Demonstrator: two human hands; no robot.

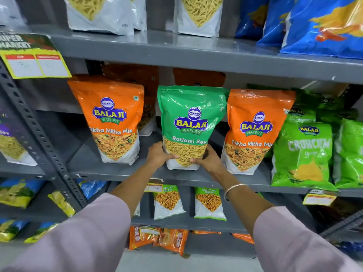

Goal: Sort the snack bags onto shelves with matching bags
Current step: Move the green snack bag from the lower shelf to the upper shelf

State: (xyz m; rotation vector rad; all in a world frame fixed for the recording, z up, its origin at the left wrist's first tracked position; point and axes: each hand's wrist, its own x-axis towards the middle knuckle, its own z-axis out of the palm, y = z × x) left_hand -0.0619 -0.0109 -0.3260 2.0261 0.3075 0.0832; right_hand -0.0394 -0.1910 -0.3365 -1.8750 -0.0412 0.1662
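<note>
A green Ratlami Sev bag (191, 118) stands upright on the middle grey shelf (125, 172). It sits between two orange Tikha Mitha Mix bags, one on the left (110, 116) and one on the right (253, 130). My left hand (159, 155) grips the green bag's lower left corner. My right hand (208, 159) grips its lower right corner. More orange bags stand behind, partly hidden.
Bright green Crunchem bags (306, 154) fill the shelf's right end. White sev bags (98, 14) and blue bags (318, 24) stand on the shelf above. Small Chana Jor Garam packs (209, 203) sit below, orange packs (157, 238) lower still. A slotted upright post (39, 134) stands at left.
</note>
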